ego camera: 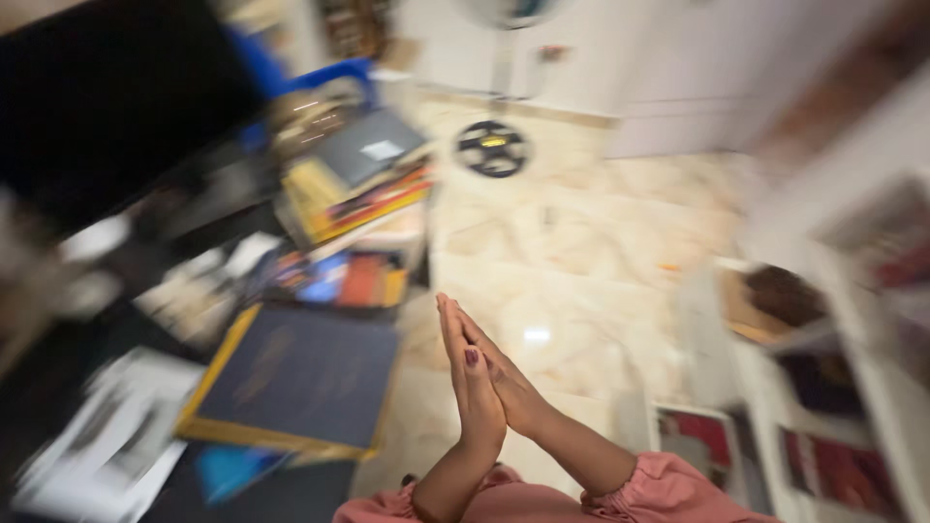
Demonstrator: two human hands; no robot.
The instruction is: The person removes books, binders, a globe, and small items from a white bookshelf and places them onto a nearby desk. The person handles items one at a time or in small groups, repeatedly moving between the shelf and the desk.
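Note:
My left hand (472, 392) and my right hand (516, 395) are pressed flat together, palm to palm, with the fingers straight and pointing up and away from me. Neither hand holds anything. A dark painted thumbnail shows on the left hand. Pink sleeves (659, 484) cover both wrists at the bottom edge. The nearest thing is a large dark blue book with yellow edges (300, 373), lying just left of the hands. The whole picture is blurred by motion.
A pile of books (363, 189) and loose papers (116, 436) fill the left side. A black round object (492, 148) lies on the pale marble floor (581, 261). White shelving (852, 387) with dark and red items stands at the right.

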